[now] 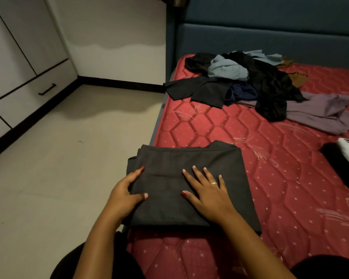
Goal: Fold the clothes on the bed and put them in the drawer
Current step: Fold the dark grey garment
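At the near edge of the bed point(270, 178) we finish folding the dark garment point(189, 158): right hand point(208, 196) flat on it, fingers spread, left hand point(125, 192) gripping its left edge. Next it likely needs lifting whole to the drawer point(28, 97).

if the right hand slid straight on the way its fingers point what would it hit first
More of the folded dark garment under the right hand, then bare red mattress; farther on, probably the black garment at the bed's left edge, though depth is unclear.
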### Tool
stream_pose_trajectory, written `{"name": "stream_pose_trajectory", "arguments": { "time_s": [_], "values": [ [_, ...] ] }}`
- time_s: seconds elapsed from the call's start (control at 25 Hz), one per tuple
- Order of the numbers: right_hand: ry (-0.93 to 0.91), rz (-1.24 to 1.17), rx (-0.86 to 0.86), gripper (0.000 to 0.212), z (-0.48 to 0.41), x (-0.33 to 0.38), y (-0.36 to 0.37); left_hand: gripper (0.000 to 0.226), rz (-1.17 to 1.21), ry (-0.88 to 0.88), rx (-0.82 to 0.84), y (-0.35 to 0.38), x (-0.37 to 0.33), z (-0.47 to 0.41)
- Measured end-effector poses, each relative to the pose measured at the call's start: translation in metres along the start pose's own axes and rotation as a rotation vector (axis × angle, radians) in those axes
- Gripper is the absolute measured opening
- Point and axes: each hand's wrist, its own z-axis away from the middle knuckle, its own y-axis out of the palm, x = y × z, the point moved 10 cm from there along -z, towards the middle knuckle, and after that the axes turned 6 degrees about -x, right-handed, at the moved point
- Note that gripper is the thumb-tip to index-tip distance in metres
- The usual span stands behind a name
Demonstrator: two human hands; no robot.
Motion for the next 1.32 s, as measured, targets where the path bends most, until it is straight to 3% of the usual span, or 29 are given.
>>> {"name": "stream_pose_trajectory", "arguments": {
  "time_s": [0.08,0.2,0.32,0.44,0.52,0.72,0.92,1.12,1.24,1.32],
  "values": [
    [-0.02,0.023,0.002,0.079,0.0,0.004,0.008,0.075,-0.309,0.041,-0.134,-0.014,0.007,0.002],
    [-0.032,0.02,-0.018,0.08,-0.002,0.004,0.01,0.071,-0.783,0.351,-0.367,0.009,-0.031,0.017],
    [-0.124,0.027,-0.033,0.076,-0.002,0.018,0.009,0.066,-0.921,0.559,-0.275,0.074,-0.049,0.028],
    [-0.226,0.026,-0.059,0.062,0.0,0.026,0.015,0.052,-0.933,0.456,-0.092,0.108,-0.02,0.018],
    [-0.197,0.041,-0.103,0.057,-0.003,0.008,0.014,0.066,-0.974,0.389,-0.088,0.105,-0.003,0.01],
    [0.122,0.041,-0.084,0.075,-0.002,-0.078,0.009,0.083,-1.049,0.312,-0.075,0.096,0.004,0.001],
    [0.371,0.023,-0.024,0.07,0.013,-0.141,-0.005,0.105,-1.059,0.289,-0.028,0.099,0.006,0.0],
    [0.71,-0.468,-0.082,0.084,0.028,-0.154,-0.019,0.065,-1.113,0.116,0.071,0.108,0.004,-0.001],
    [0.774,-0.92,-0.09,0.063,0.038,-0.141,-0.011,0.062,-1.034,0.017,0.082,0.127,-0.006,0.005],
    [0.709,-1.12,-0.055,0.057,0.035,-0.121,-0.018,0.06,-1.007,0.004,0.036,0.136,-0.004,0.012]
  ]
}}
